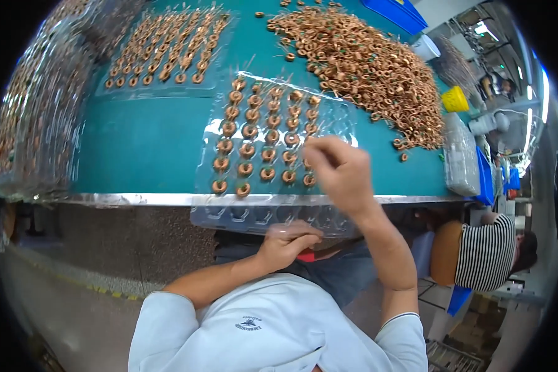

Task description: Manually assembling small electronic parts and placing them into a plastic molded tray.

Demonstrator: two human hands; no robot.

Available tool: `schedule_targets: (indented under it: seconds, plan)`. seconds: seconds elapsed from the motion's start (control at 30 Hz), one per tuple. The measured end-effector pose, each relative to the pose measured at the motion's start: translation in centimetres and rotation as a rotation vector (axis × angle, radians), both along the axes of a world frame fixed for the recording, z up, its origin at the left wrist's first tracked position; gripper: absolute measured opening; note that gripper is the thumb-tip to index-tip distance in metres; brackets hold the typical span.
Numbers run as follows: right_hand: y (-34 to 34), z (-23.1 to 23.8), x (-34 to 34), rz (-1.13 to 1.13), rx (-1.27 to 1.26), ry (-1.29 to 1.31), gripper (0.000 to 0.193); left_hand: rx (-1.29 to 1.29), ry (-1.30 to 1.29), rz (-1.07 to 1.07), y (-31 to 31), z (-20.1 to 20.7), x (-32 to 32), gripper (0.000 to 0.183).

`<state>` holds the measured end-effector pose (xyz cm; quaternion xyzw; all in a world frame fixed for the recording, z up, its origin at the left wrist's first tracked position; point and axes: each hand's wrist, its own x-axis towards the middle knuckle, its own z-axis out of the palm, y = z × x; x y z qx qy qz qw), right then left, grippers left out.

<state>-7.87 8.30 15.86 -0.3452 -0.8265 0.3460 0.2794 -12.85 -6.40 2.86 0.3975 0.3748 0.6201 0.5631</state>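
Observation:
A clear plastic tray [206, 158] lies at the table's front edge, with copper-wound ring coils [247, 150] standing in several columns in its pockets. Over the right-hand filled column is my right hand [342, 172], slightly blurred, with thumb and fingers pinched together beside the coils. Its fingers hide whatever they may hold. My left hand [285, 247] is lower, in front of the table edge and close to my body, its fingers curled together; their contents are hidden. Beside it, an overhanging clear tray [229, 217] with bare pockets juts out below the table edge.
A large heap of loose copper coils [366, 68] covers the far right of the green table [130, 149]. Another filled tray [167, 49] lies far left, beside tall stacked trays [43, 111]. Clear packaging [460, 155] and blue bins stand right. A person in stripes [487, 251] sits nearby.

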Motion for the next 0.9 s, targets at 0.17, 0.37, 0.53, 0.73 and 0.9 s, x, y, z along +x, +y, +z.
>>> schedule_targets:
  seconds: [0.17, 0.37, 0.53, 0.73, 0.9]
  plan:
    - [8.7, -1.2, 7.4, -0.323, 0.141, -0.032, 0.013, 0.212, 0.198, 0.085, -0.7, -0.6, -0.9, 0.01]
    - [14.3, -0.8, 4.8, -0.042, 0.696, -0.262, 0.039, 0.125, 0.161, 0.139, -3.4, -0.6, -1.2, 0.008]
    - [18.4, -2.1, 0.3, 0.317, 0.932, -0.488, 0.036, 0.106, 0.132, 0.104, -4.4, -0.3, -1.6, 0.008]
    - [20.3, -1.3, 2.2, 0.39, 1.073, -0.735, 0.019, 0.063, 0.169, 0.1, -4.2, 0.3, -1.4, 0.008]
    - [19.2, 0.0, 8.9, 0.416, 1.017, -0.711, 0.025, 0.046, 0.164, 0.107, -3.9, 0.4, -1.2, 0.009]
